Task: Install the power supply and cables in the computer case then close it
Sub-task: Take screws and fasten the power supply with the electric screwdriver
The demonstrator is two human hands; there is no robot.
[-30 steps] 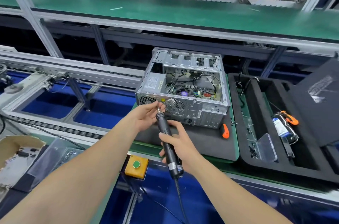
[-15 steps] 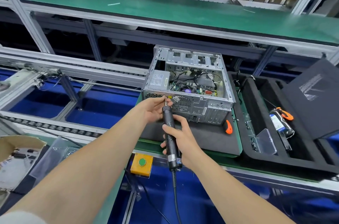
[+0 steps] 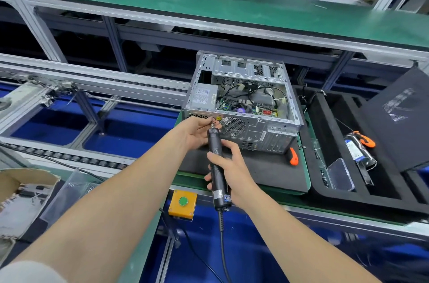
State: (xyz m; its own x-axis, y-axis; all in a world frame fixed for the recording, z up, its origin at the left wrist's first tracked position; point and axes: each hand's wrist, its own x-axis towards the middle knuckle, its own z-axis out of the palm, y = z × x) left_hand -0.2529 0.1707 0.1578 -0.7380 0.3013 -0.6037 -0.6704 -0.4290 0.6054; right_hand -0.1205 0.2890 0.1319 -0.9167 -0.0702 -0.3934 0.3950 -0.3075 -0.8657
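Black electric screwdriver point(image 3: 214, 143) in right hand's point(image 3: 232, 172) curled fingers; left hand point(image 3: 195, 131), eleven o'clock of it, pinches the bit point(image 3: 212, 123) against computer case point(image 3: 267, 131).

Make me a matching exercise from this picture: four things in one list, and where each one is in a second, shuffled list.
Things:
1. electric screwdriver
2. power supply
3. orange-handled tool
4. green button

Places:
A. on the yellow box
B. inside the computer case, at its left side
C. gripped by the right hand
D. lying on the dark mat, right of the case

Pairs: 1-C, 2-B, 3-D, 4-A
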